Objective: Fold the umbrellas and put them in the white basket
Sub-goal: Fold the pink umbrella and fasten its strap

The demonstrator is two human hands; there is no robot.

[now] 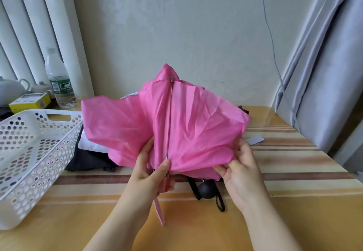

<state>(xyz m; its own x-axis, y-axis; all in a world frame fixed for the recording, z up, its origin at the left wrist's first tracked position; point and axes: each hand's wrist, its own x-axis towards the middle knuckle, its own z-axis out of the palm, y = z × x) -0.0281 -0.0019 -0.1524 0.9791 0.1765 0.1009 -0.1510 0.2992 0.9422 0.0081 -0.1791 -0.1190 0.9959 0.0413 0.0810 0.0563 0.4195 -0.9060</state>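
A pink umbrella [157,125] is held above the counter [284,172], its canopy collapsed but loose and crumpled, with one metal rib [170,117] exposed up the middle. The left hand [151,174] is closed round the lower end of the umbrella, thumb laid on the fabric at the foot of the rib; what lies inside the grip is hidden by fabric and fingers. A pink strap [160,211] hangs below this hand. The right hand [239,170] pinches the canopy's lower right edge between thumb and curled fingers.

The white basket [29,152] stands at the left on the counter, cut off by the frame edge; no umbrella is seen in its visible part. Between basket and pink canopy, black fabric [88,160] and a white piece [88,142] are seen, mostly covered; whether they belong to one umbrella cannot be told. A black round knob [206,189] with a black loop [220,201] shows under the canopy's lower edge; the rest is hidden.

At the far left a water bottle [59,81], a yellow box [29,102] and a white teapot [11,89] are noted, the teapot partly cut off. A grey scrap [255,139] lies on the counter to the right.
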